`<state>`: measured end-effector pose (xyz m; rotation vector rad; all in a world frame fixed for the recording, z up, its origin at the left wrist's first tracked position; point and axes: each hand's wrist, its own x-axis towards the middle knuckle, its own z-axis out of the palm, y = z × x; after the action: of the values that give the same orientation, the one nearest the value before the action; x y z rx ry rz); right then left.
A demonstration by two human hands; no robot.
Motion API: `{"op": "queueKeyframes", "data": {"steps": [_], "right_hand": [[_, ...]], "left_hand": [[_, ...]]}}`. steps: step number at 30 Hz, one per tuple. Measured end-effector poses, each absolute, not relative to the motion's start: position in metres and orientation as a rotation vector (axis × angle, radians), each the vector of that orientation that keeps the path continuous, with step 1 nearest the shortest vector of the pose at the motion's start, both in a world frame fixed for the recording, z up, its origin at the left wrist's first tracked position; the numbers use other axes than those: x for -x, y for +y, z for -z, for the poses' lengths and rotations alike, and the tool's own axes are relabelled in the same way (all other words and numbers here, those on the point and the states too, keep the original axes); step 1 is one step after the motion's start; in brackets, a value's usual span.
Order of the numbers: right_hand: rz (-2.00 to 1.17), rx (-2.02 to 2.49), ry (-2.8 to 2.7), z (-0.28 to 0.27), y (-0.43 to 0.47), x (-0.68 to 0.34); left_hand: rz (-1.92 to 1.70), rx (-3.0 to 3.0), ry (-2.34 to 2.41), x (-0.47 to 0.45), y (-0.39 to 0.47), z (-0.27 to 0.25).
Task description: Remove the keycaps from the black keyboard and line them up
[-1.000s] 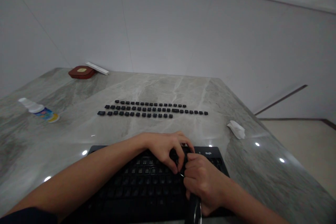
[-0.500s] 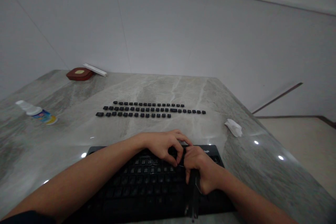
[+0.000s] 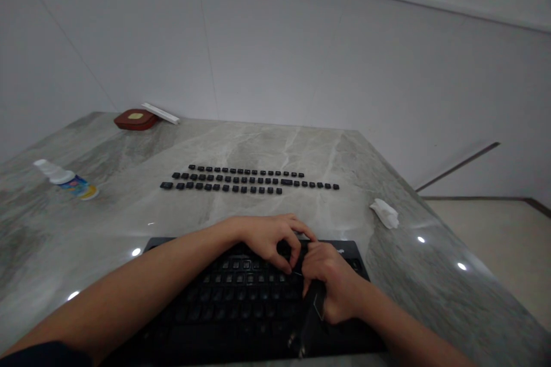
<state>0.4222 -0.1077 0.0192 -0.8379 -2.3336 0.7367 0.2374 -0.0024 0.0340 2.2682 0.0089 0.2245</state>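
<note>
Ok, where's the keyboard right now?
In the head view, the keyboard lies bottom centre, beneath the left hand and right hand, nearer than the loose keycaps.

An indoor room; whether it belongs to a home or an office cannot be told. A glossy, grey marble-patterned table (image 3: 318, 152) stands by a plain whitish wall (image 3: 267, 51) with thin panel seams, bright spots of reflected light on its top. To the right is a pale floor (image 3: 486, 226) edged with dark trim (image 3: 477, 198). A black computer keyboard (image 3: 232, 335), rows of loose keycaps (image 3: 286, 182) and a spray bottle (image 3: 74, 183) mark the table as a work surface.
</note>
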Motion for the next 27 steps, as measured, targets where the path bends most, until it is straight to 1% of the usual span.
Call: {"op": "queueKeyframes", "data": {"steps": [7, 13, 17, 21, 27], "right_hand": [[-0.679, 1.115, -2.429, -0.022, -0.115, -0.426], [-0.658, 0.978, -2.477, -0.019, -0.111, -0.429], [-0.517, 0.976, -2.357, -0.007, -0.111, -0.423], [-0.431, 0.876, -2.307, -0.002, -0.120, -0.419], [-0.443, 0.890, -2.228, -0.007, -0.127, -0.420]], "left_hand": [[-0.236, -2.288, -0.073, -0.237, -0.004, -0.034], [-0.232, -2.279, -0.041, -0.236, -0.009, -0.035], [-0.236, -2.282, -0.036, -0.236, -0.010, -0.031], [-0.227, -2.330, -0.065, -0.237, -0.011, -0.032], [-0.192, -2.339, -0.039, -0.236, -0.011, -0.040]]}}
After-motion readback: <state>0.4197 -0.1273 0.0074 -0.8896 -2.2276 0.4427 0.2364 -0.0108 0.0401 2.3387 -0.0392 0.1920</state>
